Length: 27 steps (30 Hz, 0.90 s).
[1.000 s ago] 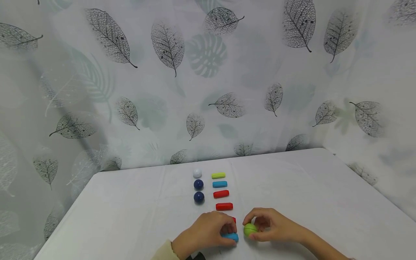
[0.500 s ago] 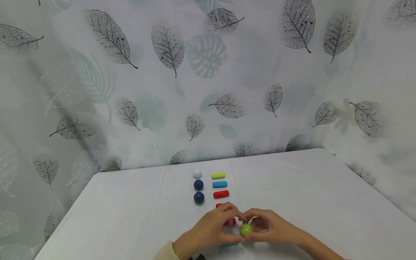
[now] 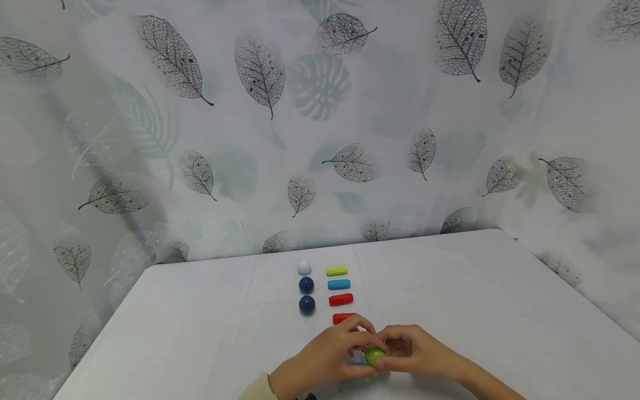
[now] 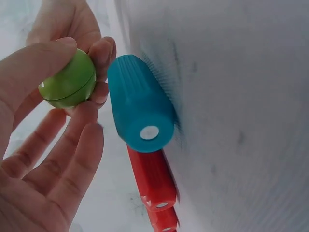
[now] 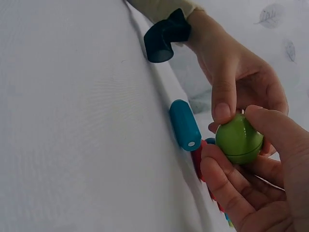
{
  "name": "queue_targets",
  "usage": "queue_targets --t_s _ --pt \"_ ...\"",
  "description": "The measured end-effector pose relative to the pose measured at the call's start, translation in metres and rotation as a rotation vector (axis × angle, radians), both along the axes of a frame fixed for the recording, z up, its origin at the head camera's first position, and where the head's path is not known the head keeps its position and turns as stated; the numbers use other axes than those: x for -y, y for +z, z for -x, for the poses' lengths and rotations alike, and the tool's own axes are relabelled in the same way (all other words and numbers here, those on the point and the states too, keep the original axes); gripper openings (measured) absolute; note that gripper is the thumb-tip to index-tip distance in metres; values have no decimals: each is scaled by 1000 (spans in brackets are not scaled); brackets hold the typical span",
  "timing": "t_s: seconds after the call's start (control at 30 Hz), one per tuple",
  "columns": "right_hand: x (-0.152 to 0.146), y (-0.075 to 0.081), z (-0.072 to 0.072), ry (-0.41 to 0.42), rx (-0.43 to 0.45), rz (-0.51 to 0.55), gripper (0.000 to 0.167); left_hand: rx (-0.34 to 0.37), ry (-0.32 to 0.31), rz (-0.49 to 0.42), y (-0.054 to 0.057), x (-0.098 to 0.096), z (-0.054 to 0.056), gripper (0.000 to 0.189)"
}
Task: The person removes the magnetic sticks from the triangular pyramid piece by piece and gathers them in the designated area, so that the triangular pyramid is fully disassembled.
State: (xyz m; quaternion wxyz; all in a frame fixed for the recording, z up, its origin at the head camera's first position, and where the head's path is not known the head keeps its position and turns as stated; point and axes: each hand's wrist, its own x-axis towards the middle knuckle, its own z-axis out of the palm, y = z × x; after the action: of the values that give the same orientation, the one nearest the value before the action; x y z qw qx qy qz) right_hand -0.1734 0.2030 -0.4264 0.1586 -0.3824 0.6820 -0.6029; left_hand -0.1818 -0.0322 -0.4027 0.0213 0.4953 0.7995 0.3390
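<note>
A small green ball (image 3: 374, 356) with a seam round it is held between both hands, just above the near part of the table. My left hand (image 3: 335, 351) pinches it from the left, thumb and fingertips on its surface. From the right, my right hand (image 3: 417, 353) grips it with thumb and fingers. Close below the left hand lies a blue ridged rod (image 4: 140, 104), with a pale round spot on its end; in the head view it is mostly hidden. Red rods (image 4: 152, 179) lie beyond it in the left wrist view.
Farther back, a column of rods continues with a red rod (image 3: 341, 300), a blue rod (image 3: 339, 284) and a yellow-green rod (image 3: 337, 270). Left of it stand two dark blue balls (image 3: 307, 304) and a white ball (image 3: 304, 267). The white table (image 3: 200, 333) meets a leaf-patterned curtain (image 3: 320, 139).
My left hand has let go of the blue rod, moved right and taken hold of the green ball. My right hand has brought the ball slightly left.
</note>
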Motion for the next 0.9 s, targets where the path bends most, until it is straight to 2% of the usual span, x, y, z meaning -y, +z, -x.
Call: queue_targets --t_s 0.23,0.43,0.53,0.6,0.77,0.9 --pt "-2 -1 1 18 -11 -27 20 80 -42 8 3 0 4 27" --pt "-9 1 4 -81 -22 -143 27 10 -31 -1 8 5 8 29" --pt "-13 1 6 -147 -52 -174 24 1 -3 -1 10 9 10 30" --pt "-15 0 7 -174 -68 -182 22 26 23 -1 11 12 11 31" --pt "-15 -5 10 -180 -82 -194 26 92 106 5 8 21 12 33" --pt "-16 -8 11 -184 -76 -211 26 106 165 5 4 30 14 34"
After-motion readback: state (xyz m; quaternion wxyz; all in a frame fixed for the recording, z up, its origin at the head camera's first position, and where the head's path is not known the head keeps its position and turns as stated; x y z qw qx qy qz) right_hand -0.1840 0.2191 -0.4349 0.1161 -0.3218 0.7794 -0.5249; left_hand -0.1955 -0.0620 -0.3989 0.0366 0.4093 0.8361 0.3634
